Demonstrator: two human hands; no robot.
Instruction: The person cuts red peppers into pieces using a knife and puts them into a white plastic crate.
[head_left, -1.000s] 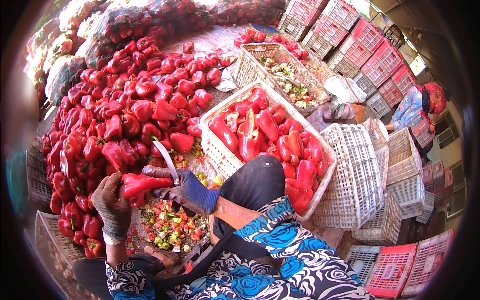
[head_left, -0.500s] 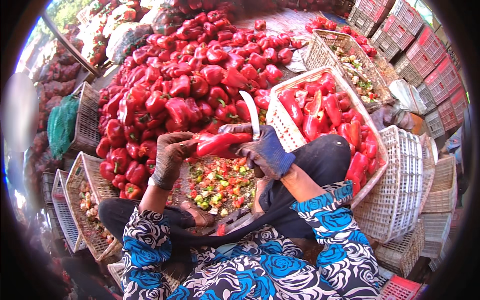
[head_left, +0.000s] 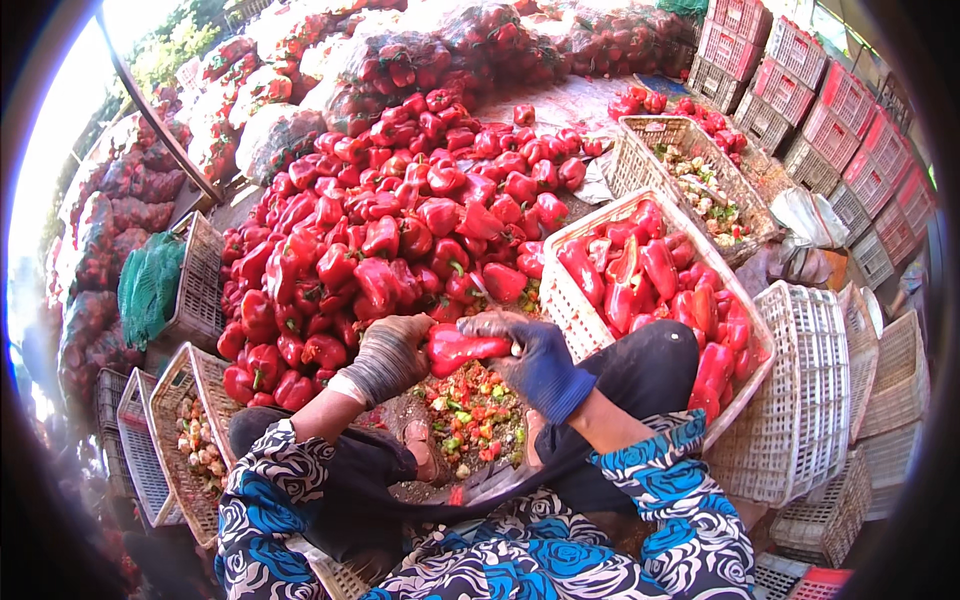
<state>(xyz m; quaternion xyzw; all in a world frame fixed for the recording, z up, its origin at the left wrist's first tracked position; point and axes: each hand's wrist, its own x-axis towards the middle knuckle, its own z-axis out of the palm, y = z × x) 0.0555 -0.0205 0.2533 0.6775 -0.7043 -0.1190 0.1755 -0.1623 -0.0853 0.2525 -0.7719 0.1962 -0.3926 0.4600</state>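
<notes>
A red bell pepper (head_left: pixel 462 349) is held between my two gloved hands, above the trimmings on the ground. My left hand (head_left: pixel 390 354) is closed on its left end, in a dark, dirty glove. My right hand (head_left: pixel 548 368), in a blue-cuffed glove, is closed by the pepper's right end, its fingers smeared by motion. The knife that stood up from this hand half a second ago is mostly hidden now; only a faint pale streak shows above the fingers. Pepper trimmings (head_left: pixel 474 418), red, green and yellow, lie between my feet.
A big heap of red peppers (head_left: pixel 380 235) lies ahead. At my right stands a pale crate (head_left: pixel 735 300) of cut peppers, with a crate of cores (head_left: pixel 625 165) beyond. Another crate (head_left: pixel 170 400) stands at my left. Stacked crates (head_left: pixel 800 90) and filled net sacks (head_left: pixel 390 65) are farther off.
My view has tilted up. The pepper has turned and moved right in view, and less of it shows. The upright knife blade no longer shows plainly.
</notes>
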